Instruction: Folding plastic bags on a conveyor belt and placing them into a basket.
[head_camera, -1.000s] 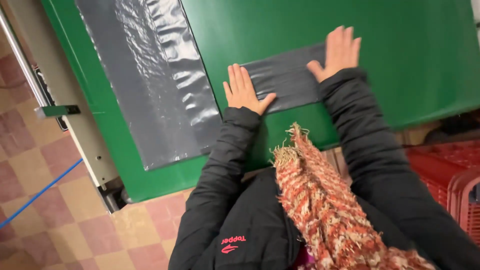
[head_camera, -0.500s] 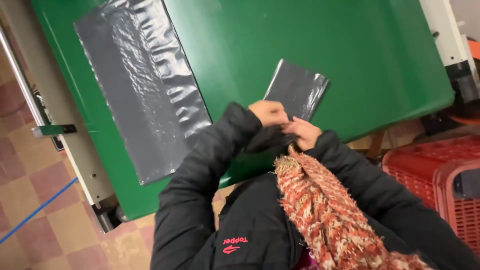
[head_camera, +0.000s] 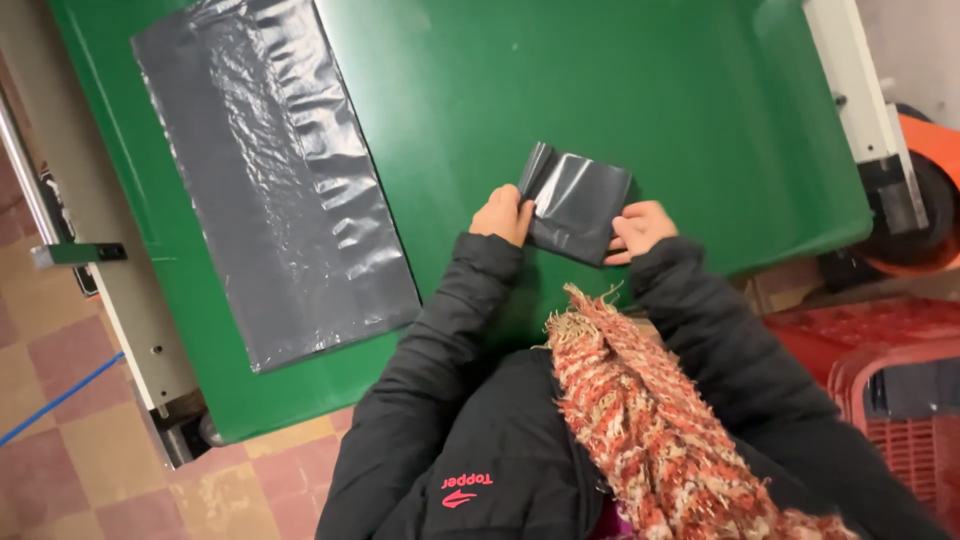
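a wide green table (head_camera: 620, 90) fills most of the view, its surface smooth and glossy. on its left part lies a long flat grey plastic bag (head_camera: 275, 190), spread out and wrinkled, running from the far edge almost to the near edge. to the right, past the table's corner, stands a red plastic crate (head_camera: 900, 400) on the floor, and the floor (head_camera: 60, 440) at the left is chequered in dull pink and tan tiles. the person's dark padded jacket (head_camera: 470, 440) and a red-and-cream knitted scarf (head_camera: 650, 430) hang below the hands. near the table's front edge sits a small folded grey plastic bag (head_camera: 575, 203) (folded to a compact near-square, well apart from the long one). the left hand (head_camera: 502, 213) pinches its left edge, fingers closed on the plastic. the right hand (head_camera: 640, 229) grips its lower right corner, fingers likewise closed on it.
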